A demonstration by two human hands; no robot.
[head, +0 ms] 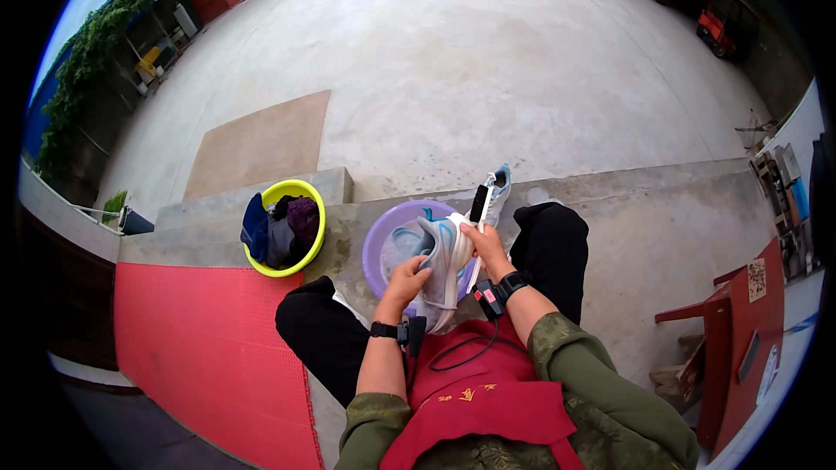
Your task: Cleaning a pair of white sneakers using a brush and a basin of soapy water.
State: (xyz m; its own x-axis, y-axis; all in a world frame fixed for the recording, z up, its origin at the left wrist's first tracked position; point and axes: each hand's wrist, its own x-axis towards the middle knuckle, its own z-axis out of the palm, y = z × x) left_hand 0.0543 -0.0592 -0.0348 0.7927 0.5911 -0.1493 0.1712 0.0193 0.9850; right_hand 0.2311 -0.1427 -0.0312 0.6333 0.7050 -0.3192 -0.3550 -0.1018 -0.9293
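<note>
A white and grey sneaker with blue trim (444, 248) is held over a purple plastic basin (375, 254). My left hand (408, 281) grips the collar of the shoe, fingers at its opening. With my right hand (486, 245) I hold the heel side of the sneaker and also a white-handled scrubbing brush (480, 204), its black bristles pointing up and to the left. The basin holds water and something pale blue that I cannot make out. Beyond the brush, a second white and blue sneaker (499, 196) rests on the concrete ledge.
Left of the basin stands a yellow-green tub (320, 245) with dark clothes. A red mat (209, 346) covers the floor at left. A concrete step edge (620, 176) runs ahead. At right are a red wooden table (744, 339) and stacked items (780, 189).
</note>
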